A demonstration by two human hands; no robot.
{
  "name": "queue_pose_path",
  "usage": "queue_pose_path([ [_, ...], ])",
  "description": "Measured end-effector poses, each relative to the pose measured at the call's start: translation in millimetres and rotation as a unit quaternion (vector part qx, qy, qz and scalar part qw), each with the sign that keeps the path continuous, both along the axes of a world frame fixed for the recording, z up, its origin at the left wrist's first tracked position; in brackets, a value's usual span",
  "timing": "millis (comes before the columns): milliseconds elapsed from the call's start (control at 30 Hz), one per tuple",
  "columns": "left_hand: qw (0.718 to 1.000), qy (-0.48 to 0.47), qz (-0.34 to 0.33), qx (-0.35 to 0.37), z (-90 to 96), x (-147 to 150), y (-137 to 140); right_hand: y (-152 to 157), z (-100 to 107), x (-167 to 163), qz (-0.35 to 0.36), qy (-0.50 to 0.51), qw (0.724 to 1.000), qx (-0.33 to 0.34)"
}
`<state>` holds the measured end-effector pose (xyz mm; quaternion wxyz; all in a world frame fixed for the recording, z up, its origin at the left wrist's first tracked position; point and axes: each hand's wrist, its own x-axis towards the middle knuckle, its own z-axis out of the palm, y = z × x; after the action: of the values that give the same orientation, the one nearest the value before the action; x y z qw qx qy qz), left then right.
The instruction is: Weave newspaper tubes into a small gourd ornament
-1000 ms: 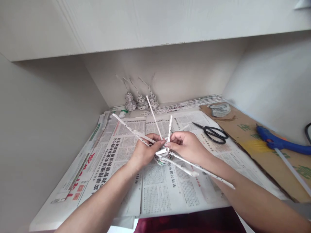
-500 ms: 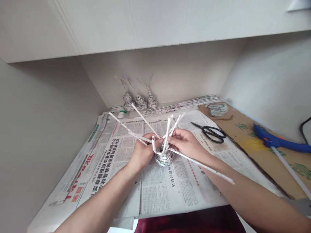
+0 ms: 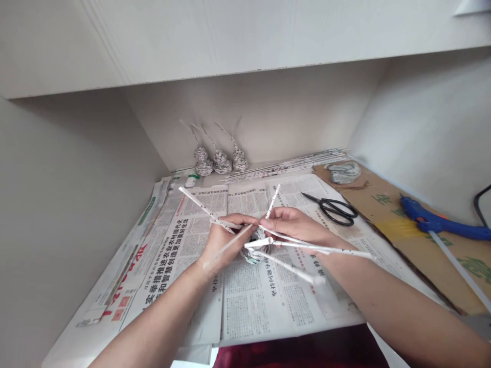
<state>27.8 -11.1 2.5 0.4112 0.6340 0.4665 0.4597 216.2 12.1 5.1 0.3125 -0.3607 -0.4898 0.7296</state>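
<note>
Between my hands, over the newspaper, is a small round woven piece (image 3: 253, 257) of rolled printed paper, partly hidden by fingers. Several thin rolled paper tubes (image 3: 326, 249) stick out of it, some to the left and others to the right. My left hand (image 3: 221, 240) is closed around the left side of the piece, with one pale tube crossing in front of it. The fingers of my right hand (image 3: 295, 226) pinch a paper tube at the top of the weave.
Newspaper (image 3: 253, 312) covers the table. Black-handled scissors (image 3: 337, 210) lie to the right, and a blue glue gun (image 3: 441, 221) rests on cardboard (image 3: 387, 220). At the back stand three gourd-shaped woven pieces (image 3: 222, 163) beside a bundle of paper tubes (image 3: 287, 166). A cabinet overhangs above.
The woven piece has turned in my hands. Tubes that stood upright or leaned back now slant differently, several toward the right, and one crosses my left hand.
</note>
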Motion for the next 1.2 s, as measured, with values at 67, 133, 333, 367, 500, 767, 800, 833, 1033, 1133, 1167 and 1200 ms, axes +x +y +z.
queue_pose_path([
  [67,1.0,0.01,-0.016,-0.021,1.8,-3,1,-2,1,0,-0.001,0.007,1.0,-0.02],
  [133,0.998,0.011,-0.037,-0.041,1.8,-6,3,-3,1,-2,-0.002,0.012,1.0,-0.027],
  [333,1.0,-0.003,0.0,-0.023,0.7,-3,1,-1,0,-4,-0.006,-0.06,0.998,0.014],
  [367,1.0,0.004,0.016,-0.012,1.1,-2,0,-1,-1,-3,-0.013,-0.08,0.996,0.022],
  [500,0.996,0.051,0.061,0.039,3.6,0,-4,-5,-1,-6,-0.052,-0.164,0.981,0.085],
  [767,0.997,0.009,0.019,-0.079,4.8,-8,4,-13,9,-14,-0.085,-0.195,0.96,0.18],
  [800,0.995,-0.009,-0.006,-0.101,5.7,-10,5,-11,8,-13,-0.087,-0.198,0.961,0.174],
  [833,0.991,-0.024,-0.039,-0.129,7.0,-14,7,-9,7,-12,-0.089,-0.201,0.962,0.164],
  [1033,0.959,-0.072,-0.214,-0.173,21.7,-38,10,0,5,-1,-0.102,-0.163,0.977,0.095],
  [1133,0.95,-0.061,-0.239,-0.193,24.7,-43,11,-1,6,1,-0.083,-0.163,0.978,0.105],
  [1167,0.95,-0.06,-0.233,-0.197,24.2,-43,11,-2,6,2,-0.079,-0.17,0.977,0.105],
  [1200,0.952,-0.06,-0.223,-0.201,22.9,-43,12,-3,7,1,-0.073,-0.176,0.976,0.105],
])
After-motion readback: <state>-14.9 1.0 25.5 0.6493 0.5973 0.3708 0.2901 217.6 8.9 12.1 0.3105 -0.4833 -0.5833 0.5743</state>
